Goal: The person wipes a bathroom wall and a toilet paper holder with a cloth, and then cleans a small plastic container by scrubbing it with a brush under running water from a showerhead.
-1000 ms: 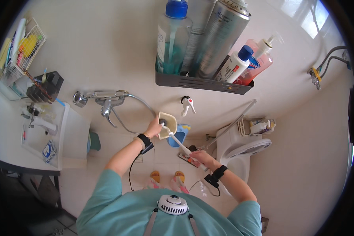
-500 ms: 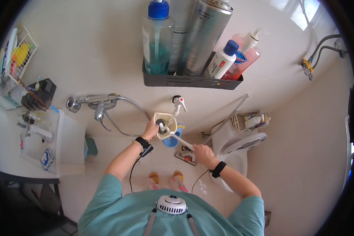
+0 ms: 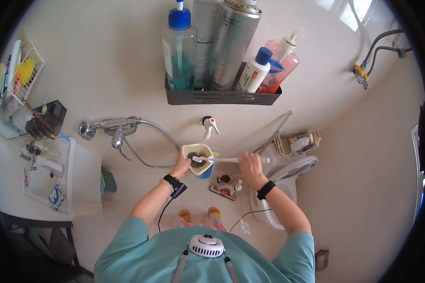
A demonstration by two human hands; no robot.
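Note:
My left hand (image 3: 181,166) is closed on the rim of a cream plastic container (image 3: 205,167), held below a white wall tap (image 3: 211,126) with a red dot. In my right hand (image 3: 251,169) is a long-handled brush (image 3: 225,160), white along its handle, which lies nearly level across the container's right rim. Its head and something dark and round sit inside the container; whether the dark part is bristles I cannot make out. A blue object (image 3: 206,175) shows partly behind the container.
Above stands a dark wall shelf (image 3: 222,98) with several bottles and cans. A chrome shower mixer (image 3: 118,127) and hose are on the left, before a white sink (image 3: 42,181). To the right is a toilet (image 3: 295,167) with its lid raised. A floor tool (image 3: 223,191) lies low.
My right hand has moved up and to the right, and the brush handle has swung from slanting to nearly level. The container has tilted slightly. The whole view has shifted a little.

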